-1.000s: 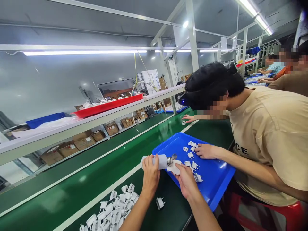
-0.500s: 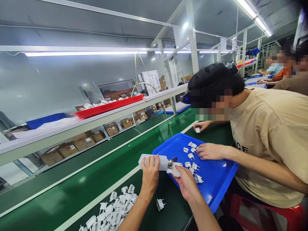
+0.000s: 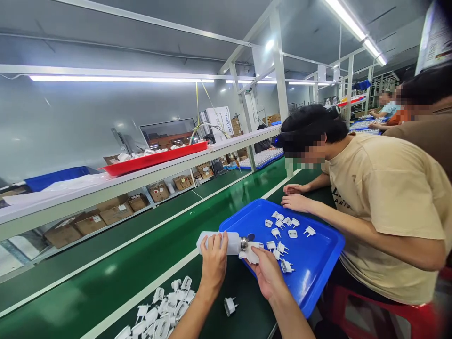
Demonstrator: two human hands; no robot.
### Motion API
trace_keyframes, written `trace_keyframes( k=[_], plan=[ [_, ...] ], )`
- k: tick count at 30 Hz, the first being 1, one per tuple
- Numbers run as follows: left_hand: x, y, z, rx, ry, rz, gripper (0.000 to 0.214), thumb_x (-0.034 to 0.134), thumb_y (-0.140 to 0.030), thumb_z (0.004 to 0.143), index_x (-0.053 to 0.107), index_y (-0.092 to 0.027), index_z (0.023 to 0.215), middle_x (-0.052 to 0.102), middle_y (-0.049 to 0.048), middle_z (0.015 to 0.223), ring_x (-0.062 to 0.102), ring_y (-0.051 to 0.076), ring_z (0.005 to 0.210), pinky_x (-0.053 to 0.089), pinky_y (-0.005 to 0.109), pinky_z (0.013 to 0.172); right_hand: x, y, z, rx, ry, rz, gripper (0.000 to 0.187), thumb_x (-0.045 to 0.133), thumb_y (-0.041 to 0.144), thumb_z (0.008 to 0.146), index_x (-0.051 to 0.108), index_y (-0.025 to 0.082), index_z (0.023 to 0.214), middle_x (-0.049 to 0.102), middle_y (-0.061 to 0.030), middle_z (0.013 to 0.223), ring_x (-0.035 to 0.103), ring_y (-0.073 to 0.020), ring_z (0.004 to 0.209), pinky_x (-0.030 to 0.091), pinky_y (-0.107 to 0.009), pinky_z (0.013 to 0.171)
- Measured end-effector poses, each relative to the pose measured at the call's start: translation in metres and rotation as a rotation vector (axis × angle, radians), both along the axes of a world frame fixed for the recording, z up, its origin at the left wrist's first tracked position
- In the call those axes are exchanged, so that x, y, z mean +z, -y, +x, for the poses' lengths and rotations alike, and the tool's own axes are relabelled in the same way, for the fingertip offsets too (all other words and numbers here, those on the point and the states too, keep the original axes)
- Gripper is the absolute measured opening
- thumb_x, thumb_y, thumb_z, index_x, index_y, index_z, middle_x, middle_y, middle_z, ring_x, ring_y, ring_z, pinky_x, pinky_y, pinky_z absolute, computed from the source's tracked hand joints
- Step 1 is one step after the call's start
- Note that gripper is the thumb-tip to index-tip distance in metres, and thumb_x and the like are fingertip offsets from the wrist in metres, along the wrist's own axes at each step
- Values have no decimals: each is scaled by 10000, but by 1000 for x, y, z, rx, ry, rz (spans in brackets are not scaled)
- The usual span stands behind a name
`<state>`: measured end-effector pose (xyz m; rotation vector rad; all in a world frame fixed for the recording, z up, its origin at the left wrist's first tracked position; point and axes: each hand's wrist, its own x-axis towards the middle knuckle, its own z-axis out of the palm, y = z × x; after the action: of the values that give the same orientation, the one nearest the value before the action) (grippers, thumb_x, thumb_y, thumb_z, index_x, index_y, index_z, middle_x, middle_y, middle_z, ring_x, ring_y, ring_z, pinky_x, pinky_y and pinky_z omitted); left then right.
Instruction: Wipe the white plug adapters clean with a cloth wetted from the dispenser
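Observation:
Lying on its side in the air, a translucent white pump bottle [image 3: 231, 244] with a metal neck and a raised dark lid is gripped by my left hand [image 3: 213, 259]. My right hand [image 3: 266, 270] pinches a white cloth [image 3: 250, 253] right at the bottle's mouth, over the near-left edge of the blue tray [image 3: 314, 282]. White plug adapters [image 3: 286, 267] with two pins lie scattered in that tray. One loose plug adapter [image 3: 230, 306] rests on the dark table between my forearms. A heap of white plug adapters [image 3: 164, 308] lies left of my left forearm.
A co-worker in a beige shirt [image 3: 395, 188] leans over the tray's far right side, hands near its rim. The green conveyor belt [image 3: 141, 263] runs along the left. Above it, a shelf [image 3: 77, 188] carries a red tray [image 3: 155, 160] of white parts.
The co-worker's hands have drawn back from the adapters to the tray's far edge, and more adapters show in the tray. My hands keep the bottle and cloth together; the view has shifted slightly.

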<state>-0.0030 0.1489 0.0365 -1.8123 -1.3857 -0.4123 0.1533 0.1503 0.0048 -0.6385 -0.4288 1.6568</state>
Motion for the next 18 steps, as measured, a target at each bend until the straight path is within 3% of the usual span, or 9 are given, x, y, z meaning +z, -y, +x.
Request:
trace_keyframes(
  k=[8,18],
  plan=[
    [2,-2,-2,-54,42,13,523,508,67,833,670,-151,1281,713,123,1045,623,314,988,465,560,990,2,1,0,4,12,36,275,665,348,980,653,162,1182,678,-75,1190,687,-213,1000,592,-416,850],
    [-2,1,0,-33,96,-32,586,501,73,804,633,-182,1315,706,114,1117,615,316,1052,457,568,1012,3,4,1,-18,9,13,248,671,329,976,658,158,1155,685,-63,1147,689,-201,964,595,-396,829]
  ],
)
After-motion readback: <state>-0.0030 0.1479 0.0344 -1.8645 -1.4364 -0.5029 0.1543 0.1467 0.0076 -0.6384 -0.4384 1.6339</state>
